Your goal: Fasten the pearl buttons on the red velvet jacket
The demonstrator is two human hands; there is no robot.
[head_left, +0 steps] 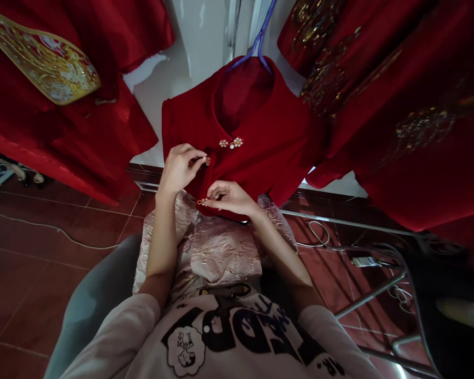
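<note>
A red garment [256,158] hangs in front of me on a purple hanger [259,42]. At its neckline sits a fastened flower-shaped clasp [231,142] with gold and pearl parts. My left hand [180,167] pinches a small flower clasp piece [207,160] on the garment's front edge. Lower down, my right hand [231,197] has its thumb and fingertips on another gold clasp piece [202,201] near the hem. Pink shiny brocade cloth [225,247] lies over my lap, below the garment.
Red garments with gold embroidery hang at the left [63,126] and right [418,147]. A white cable [79,243] runs over the tiled floor. At the lower right stand a metal-framed chair [373,295] and a part of another person [464,313].
</note>
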